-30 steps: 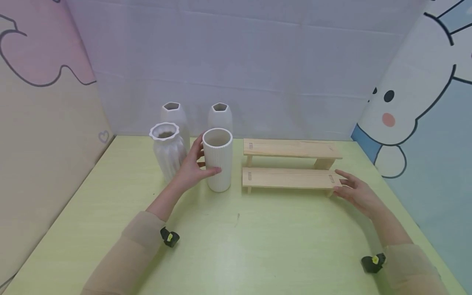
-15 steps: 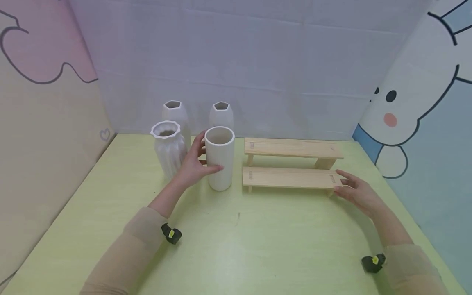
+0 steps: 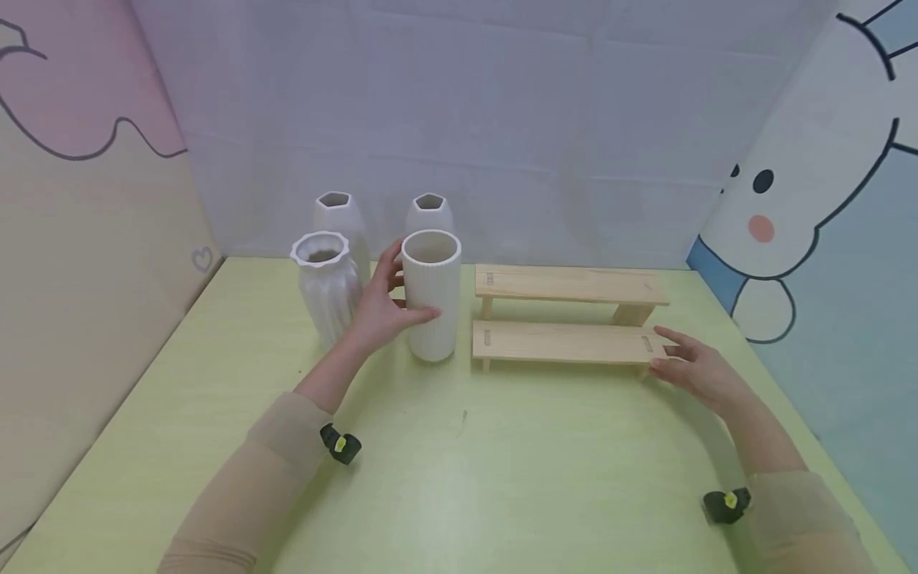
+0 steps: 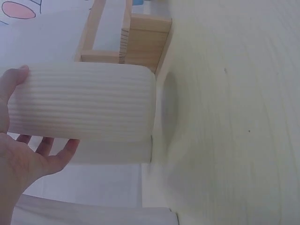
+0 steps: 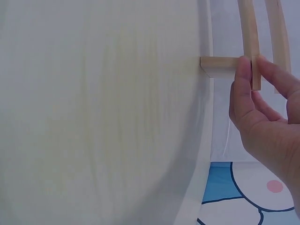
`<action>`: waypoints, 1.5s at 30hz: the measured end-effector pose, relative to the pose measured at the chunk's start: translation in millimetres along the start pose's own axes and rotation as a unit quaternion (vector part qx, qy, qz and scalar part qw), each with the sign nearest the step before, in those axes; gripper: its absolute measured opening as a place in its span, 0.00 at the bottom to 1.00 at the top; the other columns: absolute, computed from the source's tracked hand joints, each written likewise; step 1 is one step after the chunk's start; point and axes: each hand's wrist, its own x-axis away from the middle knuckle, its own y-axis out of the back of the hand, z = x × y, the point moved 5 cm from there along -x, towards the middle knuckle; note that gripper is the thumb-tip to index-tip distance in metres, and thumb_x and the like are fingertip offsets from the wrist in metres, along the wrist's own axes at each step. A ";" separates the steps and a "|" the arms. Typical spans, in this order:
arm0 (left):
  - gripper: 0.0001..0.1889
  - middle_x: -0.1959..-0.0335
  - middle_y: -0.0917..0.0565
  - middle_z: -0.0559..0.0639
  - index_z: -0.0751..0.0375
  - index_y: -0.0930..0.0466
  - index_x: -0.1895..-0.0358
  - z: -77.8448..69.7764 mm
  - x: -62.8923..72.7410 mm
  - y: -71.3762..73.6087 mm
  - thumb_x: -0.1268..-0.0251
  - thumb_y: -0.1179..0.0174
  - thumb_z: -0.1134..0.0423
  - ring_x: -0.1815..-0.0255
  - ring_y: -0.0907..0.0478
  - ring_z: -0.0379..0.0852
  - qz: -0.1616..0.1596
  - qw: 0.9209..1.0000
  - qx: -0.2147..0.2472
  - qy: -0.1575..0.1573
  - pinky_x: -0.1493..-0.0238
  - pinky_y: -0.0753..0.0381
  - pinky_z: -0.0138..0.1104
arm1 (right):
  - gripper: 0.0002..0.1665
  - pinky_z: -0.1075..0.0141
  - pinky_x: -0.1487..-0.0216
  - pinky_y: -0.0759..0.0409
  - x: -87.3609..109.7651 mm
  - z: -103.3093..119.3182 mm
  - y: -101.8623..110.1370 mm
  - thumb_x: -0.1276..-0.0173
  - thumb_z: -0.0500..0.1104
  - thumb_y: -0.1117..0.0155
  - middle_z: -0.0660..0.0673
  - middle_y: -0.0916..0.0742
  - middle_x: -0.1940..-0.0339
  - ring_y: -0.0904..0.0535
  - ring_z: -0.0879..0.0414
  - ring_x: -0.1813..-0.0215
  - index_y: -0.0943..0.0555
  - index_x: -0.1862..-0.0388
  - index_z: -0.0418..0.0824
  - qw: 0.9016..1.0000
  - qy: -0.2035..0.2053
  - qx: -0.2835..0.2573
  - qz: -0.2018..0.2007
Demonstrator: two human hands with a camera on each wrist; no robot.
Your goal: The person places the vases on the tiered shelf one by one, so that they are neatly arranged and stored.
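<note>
My left hand (image 3: 378,312) grips a tall white ribbed vase (image 3: 439,275) round its side, thumb in front and fingers behind. In the left wrist view the ribbed vase (image 4: 89,101) hangs just over the table, with a shadow beside its base. My right hand (image 3: 699,373) pinches the right end of the low front wooden shelf (image 3: 566,343) between thumb and fingers. The right wrist view shows the fingers on both faces of the shelf board (image 5: 250,37). Just left of my left hand stands a white fluted vase (image 3: 326,295) with a scalloped rim.
Behind stand two white vases with angular mouths, one at left (image 3: 344,227) and one partly hidden (image 3: 430,217) behind the ribbed vase. A higher wooden shelf (image 3: 566,284) stands behind the front one. A pale cloth wall (image 3: 502,143) closes off the table's back.
The ribbed vase has risen slightly and shifted a little right in my left hand. My right hand stays at the shelf's end.
</note>
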 end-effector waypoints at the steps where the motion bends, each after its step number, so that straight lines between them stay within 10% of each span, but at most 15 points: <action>1: 0.56 0.38 0.31 0.54 0.30 0.50 0.29 -2.3 -0.7 0.1 0.60 0.23 0.65 0.42 0.29 0.53 -0.002 1.000 0.000 -0.001 0.50 0.21 0.47 | 0.52 0.80 0.54 0.24 0.0 0.5 0.0 0.34 0.46 0.37 0.21 0.54 0.28 0.21 0.70 0.56 0.59 0.23 0.41 1.000 -0.001 -0.006 0.000; 13: 0.55 0.39 0.30 0.54 0.31 0.49 0.30 -32.2 -7.1 -4.5 0.60 0.23 0.66 0.45 0.28 0.52 -0.008 1.000 0.008 -0.015 0.52 0.20 0.46 | 0.50 0.59 0.48 0.20 -2.6 1.9 -2.0 0.33 0.37 0.40 0.35 0.41 0.36 0.23 0.64 0.54 0.60 0.23 0.39 0.995 0.018 -0.100 0.004; 45: 0.55 0.42 0.30 0.51 0.31 0.47 0.30 -102.1 -24.8 -42.3 0.62 0.23 0.67 0.46 0.26 0.47 -0.001 0.997 0.049 -0.053 0.55 0.19 0.42 | 0.50 0.58 0.48 0.20 -4.2 1.4 -5.3 0.32 0.32 0.42 0.46 0.31 0.46 0.21 0.62 0.53 0.63 0.23 0.42 0.982 0.011 -0.185 0.029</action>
